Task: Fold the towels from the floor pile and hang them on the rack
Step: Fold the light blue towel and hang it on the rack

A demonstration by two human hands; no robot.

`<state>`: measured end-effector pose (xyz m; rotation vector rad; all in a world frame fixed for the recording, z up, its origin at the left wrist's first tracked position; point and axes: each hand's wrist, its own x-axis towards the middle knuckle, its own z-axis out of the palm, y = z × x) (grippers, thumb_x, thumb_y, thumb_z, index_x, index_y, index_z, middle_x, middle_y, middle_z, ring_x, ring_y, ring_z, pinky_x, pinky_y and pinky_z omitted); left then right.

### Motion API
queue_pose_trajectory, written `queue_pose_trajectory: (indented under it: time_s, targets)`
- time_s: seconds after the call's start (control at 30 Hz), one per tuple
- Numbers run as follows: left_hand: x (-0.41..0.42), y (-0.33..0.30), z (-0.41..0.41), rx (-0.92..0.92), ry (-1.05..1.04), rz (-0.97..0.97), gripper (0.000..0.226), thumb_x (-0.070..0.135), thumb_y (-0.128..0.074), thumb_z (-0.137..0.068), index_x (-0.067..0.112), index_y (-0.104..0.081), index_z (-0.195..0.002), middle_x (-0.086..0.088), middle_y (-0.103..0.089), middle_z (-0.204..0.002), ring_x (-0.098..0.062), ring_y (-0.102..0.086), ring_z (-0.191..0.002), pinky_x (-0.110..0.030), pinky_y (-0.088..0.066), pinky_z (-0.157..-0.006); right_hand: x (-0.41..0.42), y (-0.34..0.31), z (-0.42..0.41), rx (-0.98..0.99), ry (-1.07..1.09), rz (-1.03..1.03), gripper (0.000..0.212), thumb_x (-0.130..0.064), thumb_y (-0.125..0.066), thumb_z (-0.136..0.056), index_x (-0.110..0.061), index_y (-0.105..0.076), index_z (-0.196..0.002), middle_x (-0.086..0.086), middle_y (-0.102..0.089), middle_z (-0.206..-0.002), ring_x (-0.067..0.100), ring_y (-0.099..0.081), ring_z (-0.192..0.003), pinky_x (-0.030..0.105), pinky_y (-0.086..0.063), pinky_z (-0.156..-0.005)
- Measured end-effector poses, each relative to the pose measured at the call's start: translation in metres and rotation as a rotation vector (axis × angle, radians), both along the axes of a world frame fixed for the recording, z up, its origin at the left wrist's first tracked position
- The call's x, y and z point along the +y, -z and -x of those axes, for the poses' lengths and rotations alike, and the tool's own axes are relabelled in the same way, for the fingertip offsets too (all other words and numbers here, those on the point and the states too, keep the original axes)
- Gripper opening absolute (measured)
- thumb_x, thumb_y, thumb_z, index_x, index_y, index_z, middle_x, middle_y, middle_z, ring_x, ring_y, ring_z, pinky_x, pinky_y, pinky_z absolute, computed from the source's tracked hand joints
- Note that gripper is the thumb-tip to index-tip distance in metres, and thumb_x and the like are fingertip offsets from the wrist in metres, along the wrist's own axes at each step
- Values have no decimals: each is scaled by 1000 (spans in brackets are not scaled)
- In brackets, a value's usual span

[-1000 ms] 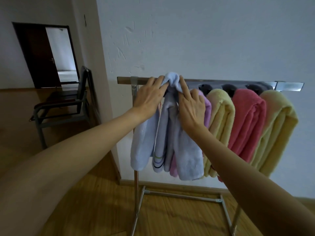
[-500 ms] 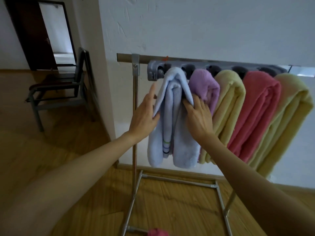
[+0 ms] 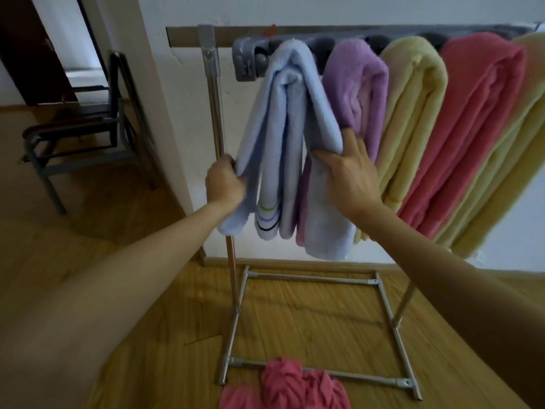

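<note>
A folded light blue towel (image 3: 290, 119) with coloured stripes near its hem hangs over the top bar of the metal rack (image 3: 212, 72). My left hand (image 3: 225, 183) grips its left hanging layer. My right hand (image 3: 348, 175) holds its right layer, thumb on the front and fingers tucked behind. To the right on the same bar hang a purple towel (image 3: 356, 84), a pale yellow towel (image 3: 413, 113), a pink towel (image 3: 472, 122) and another yellow towel (image 3: 519, 149). A crumpled pink towel (image 3: 286, 385) lies on the floor by the rack's base.
The rack stands against a white wall (image 3: 339, 8) on a wooden floor (image 3: 309, 314), its base frame (image 3: 312, 279) spread out below. A dark metal chair (image 3: 82, 128) sits to the left, near an open doorway (image 3: 59, 33).
Both hands slid down the blue towel from the top bar to its lower half and now grip it. The view tilted down, bringing the pink towel on the floor into sight.
</note>
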<state>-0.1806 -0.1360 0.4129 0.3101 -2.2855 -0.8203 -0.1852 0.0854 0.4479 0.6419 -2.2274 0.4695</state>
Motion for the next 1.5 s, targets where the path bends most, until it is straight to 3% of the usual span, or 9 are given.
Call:
queue_pose_trajectory:
  time_s: [0.2, 0.37, 0.47, 0.57, 0.8, 1.0, 1.2, 1.4, 1.5]
  targets:
    - [35, 14, -21, -54, 281, -75, 20, 16, -55, -88, 19, -51, -68, 5, -53, -64, -9, -50, -60, -25, -37, -54, 11, 4, 2, 53, -2, -111, 33, -22, -46, -91, -18, -65, -117, 18, -49, -115, 37, -48, -105, 33, -36, -62]
    - [60, 32, -34, -16, 430, -238, 37, 48, -49, -84, 21, -53, -108, 4, -63, -94, -10, -61, -84, -24, -50, -68, 21, 16, -2, 26, -161, -11, 49, -21, -34, -94, -24, -41, -142, 12, -42, -126, 25, -43, -113, 29, -42, -88]
    - [75, 36, -32, 21, 335, -161, 57, 51, -66, -80, 15, -46, -119, 8, -60, -94, -5, -60, -76, -13, -47, -60, 22, 20, -5, -50, -265, 197, 51, -19, -35, -96, -31, -28, -145, -3, -35, -124, 8, -40, -107, 12, -36, -89]
    - [85, 38, -24, 55, 217, -149, 62, 52, -70, -78, 11, -46, -118, 9, -58, -87, -2, -55, -66, -9, -41, -55, 20, 24, -7, -13, -276, 352, 54, 3, -52, -86, -5, -34, -136, 14, -45, -122, 13, -46, -105, 21, -42, -91]
    - [71, 40, -14, 20, -2, -124, 35, 29, -63, -88, 3, -54, -109, -8, -65, -98, -20, -63, -83, -19, -41, -62, 10, 35, -15, -30, -154, 462, 17, -14, -60, -88, 2, -56, -91, 9, -51, -88, 5, -39, -73, 19, -32, -65]
    - [27, 33, -22, -14, -147, -26, 22, 25, -63, -89, 6, -68, -97, -8, -69, -91, -16, -65, -80, -18, -39, -65, -23, 38, -43, -227, -283, 418, 19, -20, -41, -100, -4, -38, -110, 10, -58, -76, 30, -58, -62, 44, -44, -51]
    - [0, 21, -26, 17, -207, 91, 19, 22, -58, -92, 6, -69, -90, -10, -70, -87, -22, -66, -78, -21, -39, -62, -59, 41, -35, -359, -173, 377, 28, -11, -52, -92, -4, -37, -115, -2, -51, -77, 14, -45, -57, 28, -35, -45]
    - [-3, 23, -29, 56, -158, 150, 22, 24, -59, -92, 6, -69, -100, -10, -71, -92, -20, -67, -81, -18, -40, -65, -57, 44, -9, -375, 143, 302, 36, -7, -42, -93, -6, -33, -128, 22, -64, -102, 46, -60, -91, 52, -48, -76]
    - [7, 28, -28, 54, -142, 143, 22, 23, -60, -91, 6, -69, -100, -11, -71, -92, -21, -67, -81, -20, -42, -65, -54, 51, -6, -361, 167, 212, 37, -2, -42, -92, -7, -33, -128, 20, -64, -100, 44, -60, -90, 45, -44, -70]
